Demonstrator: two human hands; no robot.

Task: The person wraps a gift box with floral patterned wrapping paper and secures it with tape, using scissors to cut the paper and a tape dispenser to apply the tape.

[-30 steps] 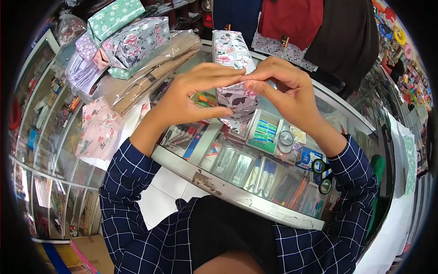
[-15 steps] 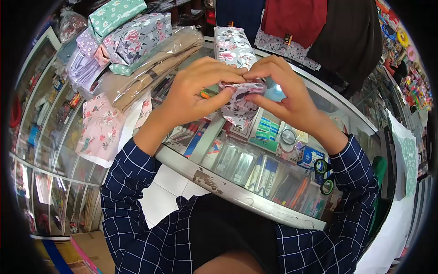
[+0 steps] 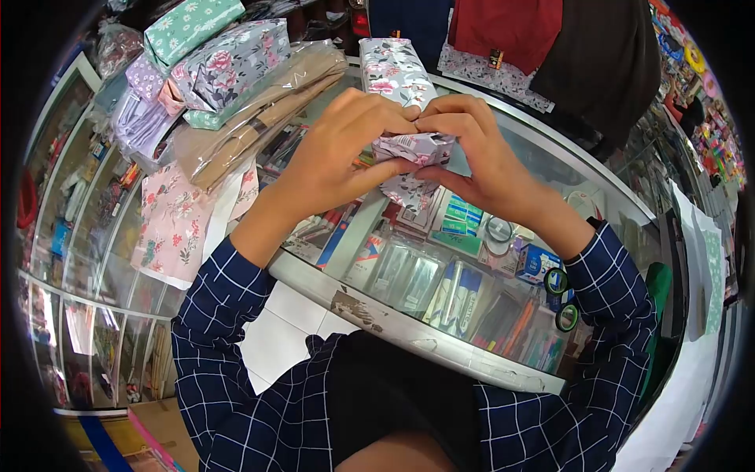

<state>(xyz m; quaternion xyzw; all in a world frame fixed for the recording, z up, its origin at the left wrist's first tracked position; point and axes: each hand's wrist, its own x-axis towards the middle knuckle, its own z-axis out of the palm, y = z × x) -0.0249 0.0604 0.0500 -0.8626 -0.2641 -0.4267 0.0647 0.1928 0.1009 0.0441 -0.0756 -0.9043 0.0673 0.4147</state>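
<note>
A long parcel (image 3: pixel 395 69) in grey-white floral wrapping paper lies on the glass counter, its near end toward me. My left hand (image 3: pixel 334 145) grips that end from the left, fingers curled on top and thumb pressed against the paper. From the right, my right hand (image 3: pixel 484 157) pinches the same end, with thumb below and fingers above. Between the hands the end paper (image 3: pixel 413 148) is creased and folded inward. A loose flap (image 3: pixel 409 193) hangs below the thumbs. My fingers partly cover the folds.
Wrapped parcels (image 3: pixel 232 67) and a plastic-covered brown bundle (image 3: pixel 259 118) are piled at the left. Pink floral paper (image 3: pixel 173 224) lies below them. Two tape rolls (image 3: pixel 566 318) rest near my right sleeve. Stationery (image 3: pixel 452 299) fills the glass case. Folded dark-red cloth (image 3: pixel 503 39) is behind.
Both thumbs have moved inward and closer together, and the paper opening at the parcel's end is now flatter. The view has shifted slightly.
</note>
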